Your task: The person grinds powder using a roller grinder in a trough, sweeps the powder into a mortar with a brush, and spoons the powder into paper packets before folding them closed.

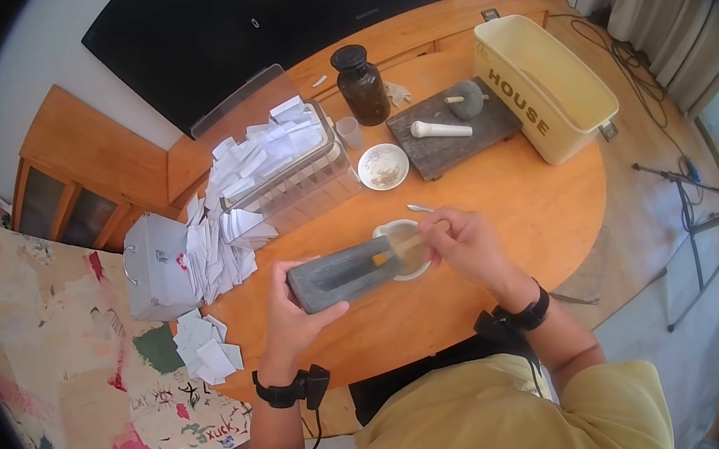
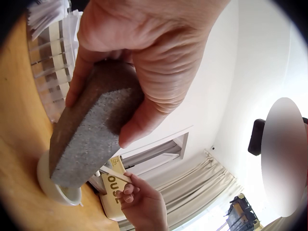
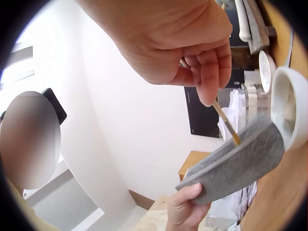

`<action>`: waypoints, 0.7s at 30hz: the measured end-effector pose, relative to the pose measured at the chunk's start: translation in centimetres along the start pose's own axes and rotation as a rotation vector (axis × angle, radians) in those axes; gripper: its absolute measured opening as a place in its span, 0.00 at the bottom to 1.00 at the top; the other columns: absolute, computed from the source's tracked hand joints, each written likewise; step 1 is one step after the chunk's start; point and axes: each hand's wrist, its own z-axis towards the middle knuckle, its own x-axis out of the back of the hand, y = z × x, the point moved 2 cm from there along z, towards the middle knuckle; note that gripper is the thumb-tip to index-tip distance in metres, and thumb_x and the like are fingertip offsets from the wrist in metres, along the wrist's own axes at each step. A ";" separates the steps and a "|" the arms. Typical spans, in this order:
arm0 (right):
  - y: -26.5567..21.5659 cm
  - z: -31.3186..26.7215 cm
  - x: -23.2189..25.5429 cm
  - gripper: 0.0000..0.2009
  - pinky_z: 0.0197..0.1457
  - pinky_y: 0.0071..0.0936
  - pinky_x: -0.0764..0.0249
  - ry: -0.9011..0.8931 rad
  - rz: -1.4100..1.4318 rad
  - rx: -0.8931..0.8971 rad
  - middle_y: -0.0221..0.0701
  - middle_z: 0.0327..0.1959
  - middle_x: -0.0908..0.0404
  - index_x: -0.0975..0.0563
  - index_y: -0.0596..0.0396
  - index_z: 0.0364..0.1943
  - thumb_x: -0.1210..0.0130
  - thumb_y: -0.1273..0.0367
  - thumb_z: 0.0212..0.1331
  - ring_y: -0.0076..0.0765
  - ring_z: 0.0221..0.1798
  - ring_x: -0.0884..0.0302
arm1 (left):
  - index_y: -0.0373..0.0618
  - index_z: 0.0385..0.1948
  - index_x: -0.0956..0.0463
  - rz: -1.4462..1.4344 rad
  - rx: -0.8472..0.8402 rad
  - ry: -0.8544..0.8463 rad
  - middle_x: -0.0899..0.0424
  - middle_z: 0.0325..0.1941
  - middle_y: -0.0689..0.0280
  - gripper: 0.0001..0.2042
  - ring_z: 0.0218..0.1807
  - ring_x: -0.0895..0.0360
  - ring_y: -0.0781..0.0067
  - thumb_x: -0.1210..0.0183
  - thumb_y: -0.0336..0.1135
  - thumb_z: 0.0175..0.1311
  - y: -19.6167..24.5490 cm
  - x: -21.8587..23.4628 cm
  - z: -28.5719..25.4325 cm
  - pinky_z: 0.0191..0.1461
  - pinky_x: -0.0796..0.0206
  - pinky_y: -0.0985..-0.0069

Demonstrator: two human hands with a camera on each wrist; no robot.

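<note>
The left hand [image 1: 292, 316] grips a grey stone trough [image 1: 331, 283] by its left end, thumb on the near side. Between the thumb and fingers of the right hand [image 1: 473, 251] is a thin brush [image 3: 226, 122], its tip inside the trough's groove. Under the trough's far end stands a white mortar [image 1: 413, 270], partly covered by the trough and the brush. In the left wrist view the trough [image 2: 89, 130] tilts down over the white mortar [image 2: 45, 178]. The trough's end is beside the mortar's rim [image 3: 284, 130] in the right wrist view.
Beyond the hands are a white dish [image 1: 383, 167] with small bits, a brown jar [image 1: 361, 91], a dark board [image 1: 440, 149] with a white pestle [image 1: 442, 130], and a cream bin [image 1: 539, 89]. Left stands a clear box [image 1: 302, 187] of paper slips. A spoon [image 1: 419, 208] lies behind the mortar.
</note>
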 end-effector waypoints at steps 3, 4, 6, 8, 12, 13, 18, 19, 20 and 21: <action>0.2 0.3 -1.4 0.07 0.24 0.16 0.30 -0.119 0.066 -0.032 0.28 0.19 0.22 0.23 0.58 0.36 0.49 0.69 0.66 0.18 0.20 0.26 | 0.43 0.48 0.39 0.013 -0.001 -0.006 0.27 0.53 0.58 0.34 0.56 0.28 0.69 0.25 0.25 0.38 0.1 0.0 -0.1 0.59 0.33 0.69; 0.4 0.5 -1.6 0.08 0.24 0.16 0.30 -0.156 0.084 -0.047 0.28 0.19 0.22 0.23 0.58 0.36 0.49 0.69 0.66 0.18 0.20 0.25 | 0.43 0.48 0.39 0.021 -0.003 -0.008 0.28 0.53 0.58 0.34 0.56 0.28 0.69 0.25 0.25 0.38 0.1 0.0 -0.1 0.59 0.33 0.69; 0.3 0.6 -0.9 0.08 0.24 0.16 0.30 -0.087 -0.074 -0.020 0.28 0.19 0.21 0.23 0.59 0.36 0.49 0.68 0.66 0.18 0.20 0.25 | 0.43 0.48 0.39 0.023 -0.011 -0.013 0.28 0.54 0.58 0.34 0.56 0.28 0.69 0.25 0.25 0.38 0.1 0.1 -0.2 0.60 0.33 0.69; 0.1 0.8 0.3 0.07 0.25 0.16 0.30 -0.033 -0.196 -0.008 0.27 0.20 0.21 0.23 0.59 0.36 0.48 0.69 0.66 0.18 0.21 0.25 | 0.42 0.48 0.39 0.017 -0.020 -0.013 0.28 0.54 0.57 0.34 0.56 0.28 0.69 0.25 0.25 0.39 0.1 0.1 -0.3 0.60 0.33 0.69; -1.4 0.3 1.6 0.07 0.26 0.17 0.28 0.004 -0.210 0.014 0.27 0.21 0.21 0.23 0.60 0.37 0.48 0.71 0.66 0.18 0.22 0.25 | 0.42 0.48 0.39 -0.001 -0.050 -0.012 0.29 0.55 0.57 0.33 0.57 0.29 0.68 0.26 0.25 0.39 -0.4 -0.1 -0.4 0.60 0.34 0.68; -1.7 0.1 1.4 0.07 0.26 0.17 0.28 -0.001 -0.172 0.028 0.27 0.21 0.21 0.22 0.60 0.37 0.48 0.71 0.66 0.18 0.22 0.25 | 0.42 0.48 0.39 -0.002 -0.060 -0.010 0.29 0.55 0.56 0.33 0.57 0.29 0.68 0.26 0.24 0.40 -0.5 -0.1 -0.5 0.61 0.34 0.68; -0.7 -0.2 0.2 0.08 0.27 0.16 0.28 -0.143 -0.117 -0.017 0.26 0.21 0.21 0.23 0.59 0.39 0.49 0.69 0.67 0.16 0.23 0.25 | 0.42 0.48 0.39 0.023 -0.063 0.003 0.29 0.55 0.57 0.33 0.56 0.29 0.68 0.26 0.25 0.40 -0.5 -0.1 -0.8 0.60 0.33 0.69; -0.4 -0.2 0.3 0.08 0.27 0.16 0.28 -0.139 -0.128 -0.019 0.27 0.21 0.21 0.23 0.59 0.39 0.49 0.69 0.67 0.16 0.23 0.26 | 0.42 0.47 0.39 0.027 -0.065 0.010 0.29 0.54 0.57 0.33 0.56 0.29 0.68 0.26 0.25 0.40 -0.5 -0.2 -0.9 0.59 0.33 0.69; -0.3 -0.2 0.7 0.08 0.27 0.16 0.28 -0.091 -0.158 0.000 0.27 0.21 0.21 0.23 0.59 0.39 0.49 0.69 0.67 0.16 0.23 0.26 | 0.42 0.47 0.39 0.003 -0.039 0.023 0.29 0.53 0.57 0.33 0.55 0.28 0.69 0.26 0.25 0.40 -0.4 -0.2 -0.9 0.59 0.33 0.69; -0.2 -0.3 1.2 0.08 0.27 0.16 0.28 -0.042 -0.189 0.019 0.27 0.22 0.21 0.23 0.59 0.39 0.49 0.69 0.67 0.17 0.23 0.25 | 0.42 0.47 0.39 -0.023 -0.013 0.036 0.28 0.52 0.58 0.32 0.55 0.28 0.69 0.26 0.24 0.40 -0.1 -0.3 -0.9 0.58 0.33 0.69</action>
